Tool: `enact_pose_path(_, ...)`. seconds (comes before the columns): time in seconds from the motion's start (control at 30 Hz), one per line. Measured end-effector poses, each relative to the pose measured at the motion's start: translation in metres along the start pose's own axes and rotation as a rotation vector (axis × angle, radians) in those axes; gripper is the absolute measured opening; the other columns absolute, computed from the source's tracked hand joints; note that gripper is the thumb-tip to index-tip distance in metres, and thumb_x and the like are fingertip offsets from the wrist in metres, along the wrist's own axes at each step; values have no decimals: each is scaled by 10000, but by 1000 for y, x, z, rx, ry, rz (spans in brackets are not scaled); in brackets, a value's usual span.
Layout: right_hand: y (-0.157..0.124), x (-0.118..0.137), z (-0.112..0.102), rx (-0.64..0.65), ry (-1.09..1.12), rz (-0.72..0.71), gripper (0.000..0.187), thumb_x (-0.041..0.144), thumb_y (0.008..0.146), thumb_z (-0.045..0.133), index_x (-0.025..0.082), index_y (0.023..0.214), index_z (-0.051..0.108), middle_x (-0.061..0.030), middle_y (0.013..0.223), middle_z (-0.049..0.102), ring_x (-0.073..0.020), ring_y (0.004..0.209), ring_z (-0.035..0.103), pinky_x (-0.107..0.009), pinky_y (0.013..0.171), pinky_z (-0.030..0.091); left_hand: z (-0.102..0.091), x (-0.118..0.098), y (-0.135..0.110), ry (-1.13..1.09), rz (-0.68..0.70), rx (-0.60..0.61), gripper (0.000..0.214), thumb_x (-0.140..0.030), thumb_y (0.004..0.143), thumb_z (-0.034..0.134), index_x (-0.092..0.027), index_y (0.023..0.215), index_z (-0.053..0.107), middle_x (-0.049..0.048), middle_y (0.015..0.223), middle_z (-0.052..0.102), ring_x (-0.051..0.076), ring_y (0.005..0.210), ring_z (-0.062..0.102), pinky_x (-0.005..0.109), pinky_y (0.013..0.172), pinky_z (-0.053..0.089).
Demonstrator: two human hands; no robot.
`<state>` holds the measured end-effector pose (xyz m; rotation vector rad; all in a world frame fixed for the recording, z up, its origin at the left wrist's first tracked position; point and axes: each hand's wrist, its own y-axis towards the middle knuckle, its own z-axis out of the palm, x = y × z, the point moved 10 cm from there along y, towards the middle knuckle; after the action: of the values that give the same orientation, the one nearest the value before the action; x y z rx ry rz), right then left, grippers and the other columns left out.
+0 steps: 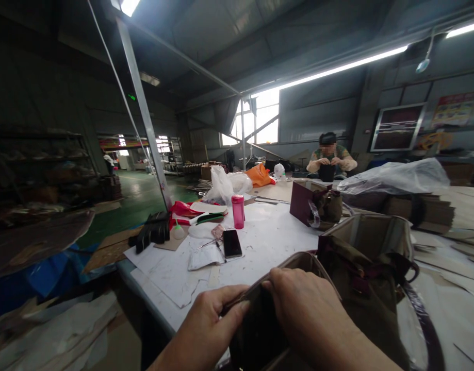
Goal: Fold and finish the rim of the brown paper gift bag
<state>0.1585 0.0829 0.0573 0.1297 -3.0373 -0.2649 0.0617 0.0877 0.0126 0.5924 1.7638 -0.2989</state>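
At the bottom centre of the frame we saw 2 hands closed on the opening of a dark olive bag (260, 330). The left hand (211, 322) pinched the near rim with its thumb pressed on the edge, lower centre-left. The right hand (310, 314) curled over the rim from above, fingers tucked inside the mouth, lower centre-right. The bag sat at the near edge of the surface (267, 237), which was covered in white paper.

Just to the right of the hands stood a second bag (372, 257) of the same olive cloth, mouth open, with dark maroon trim and a looped strap (426, 319) trailing toward the lower right.

In the middle of the frame a black phone (232, 243) lay flat on the paper, with a pink bottle (238, 211) upright behind it. A folded paper slip (203, 257) lay just left of the phone. Further left we noted a stack of black pieces (153, 232) near the surface's edge.

At centre right a maroon box (300, 203) stood open with a brown bag (329, 206) beside it. Clear plastic sheeting (395, 178) covered stacked cardboard at the right.

At the far end, upper centre-right, another person (329, 157) sat holding a dark item in both hands.
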Motion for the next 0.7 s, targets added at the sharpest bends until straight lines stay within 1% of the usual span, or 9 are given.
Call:
enact_pose_path(0.1, 0, 0, -1, 1, 7, 4, 248, 214, 829, 407, 177, 760, 642, -115, 714, 673, -276, 667, 643, -349, 553, 448, 4, -4, 5, 47, -6, 21, 292, -301, 801, 512, -166, 1039, 615, 25, 879, 647, 185, 819, 560, 236, 685, 427)
enact_pose_path(0.17, -1, 0, -2, 5, 4, 5, 241, 217, 824, 414, 177, 767, 644, -115, 718, 674, -277, 680, 643, -348, 557, 448, 5, -6, 11, 134, -3, 1, 240, -288, 785, 523, -154, 937, 652, 18, 813, 647, 173, 773, 557, 229, 663, 413)
enact_pose_path(0.23, -2, -2, -3, 10, -8, 14, 256, 231, 833, 406, 179, 765, 647, -113, 722, 676, -276, 686, 642, -347, 560, 448, 2, -11, 16, 243, 25, -47, 206, -274, 783, 511, -145, 796, 671, 12, 741, 633, 157, 728, 542, 223, 649, 395)
enact_pose_path(0.27, -3, -4, -3, 15, -16, 13, 266, 248, 840, 402, 181, 764, 648, -111, 727, 677, -276, 691, 642, -348, 564, 448, 1, -13, 18, 286, 40, -64, 216, -265, 785, 499, -141, 733, 667, 8, 704, 622, 147, 702, 533, 219, 639, 387)
enact_pose_path(0.33, -5, -7, -4, 26, -21, -13, 263, 281, 843, 413, 191, 766, 648, -97, 747, 681, -274, 715, 639, -346, 581, 446, 0, -13, 21, 331, 46, -76, 245, -258, 791, 475, -135, 667, 647, 0, 647, 595, 130, 642, 509, 212, 599, 368)
enact_pose_path(0.47, -6, -21, -8, 18, -29, -64, 161, 237, 823, 467, 212, 793, 623, -47, 803, 677, -244, 764, 630, -305, 596, 429, -5, -10, 20, 363, 33, -87, 276, -269, 795, 457, -131, 589, 577, -13, 583, 526, 117, 594, 473, 205, 548, 333)
enact_pose_path(0.57, -5, -34, -9, 24, -28, -36, 136, 213, 817, 475, 212, 795, 609, -36, 817, 670, -231, 759, 627, -291, 584, 411, -4, -12, 19, 412, 44, -82, 296, -274, 796, 452, -136, 546, 530, -17, 572, 494, 114, 592, 465, 209, 549, 319)
enact_pose_path(0.7, -1, -40, -10, 27, -6, 12, 143, 225, 822, 471, 211, 785, 608, -44, 819, 671, -237, 771, 627, -287, 581, 395, 1, -14, 19, 430, 41, -54, 287, -273, 800, 444, -139, 566, 540, -14, 597, 498, 119, 615, 475, 213, 567, 326)
